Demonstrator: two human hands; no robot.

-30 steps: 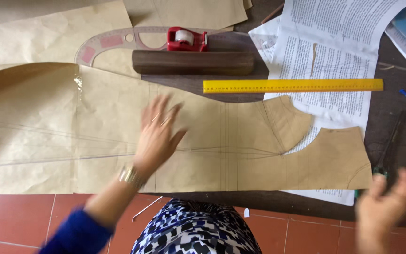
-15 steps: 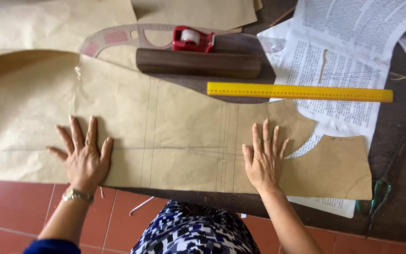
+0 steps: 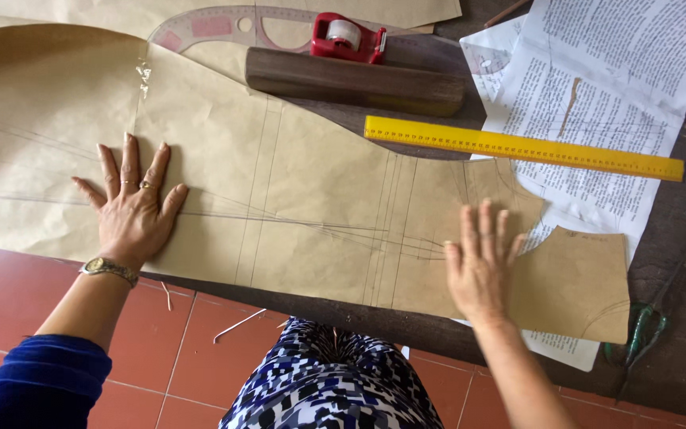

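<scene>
A large brown paper pattern piece (image 3: 303,199) with pencil lines lies flat across the dark table (image 3: 676,238). My left hand (image 3: 132,210) presses flat on its left part, fingers spread, a watch on the wrist. My right hand (image 3: 482,262) lies flat on the right part, near the curved cut-out edge. Neither hand holds anything. A yellow ruler (image 3: 522,148) lies just beyond my right hand, partly on the pattern.
A dark wooden block (image 3: 355,81), a red tape dispenser (image 3: 345,36) and a clear curved ruler (image 3: 224,24) sit at the back. Printed paper sheets (image 3: 597,87) lie at right, green-handled scissors (image 3: 649,326) near the front right edge. Red floor tiles (image 3: 9,294) show below.
My right hand came up from the table's front right edge onto the pattern. My left hand slid left along the paper. Both now rest flat, further apart.
</scene>
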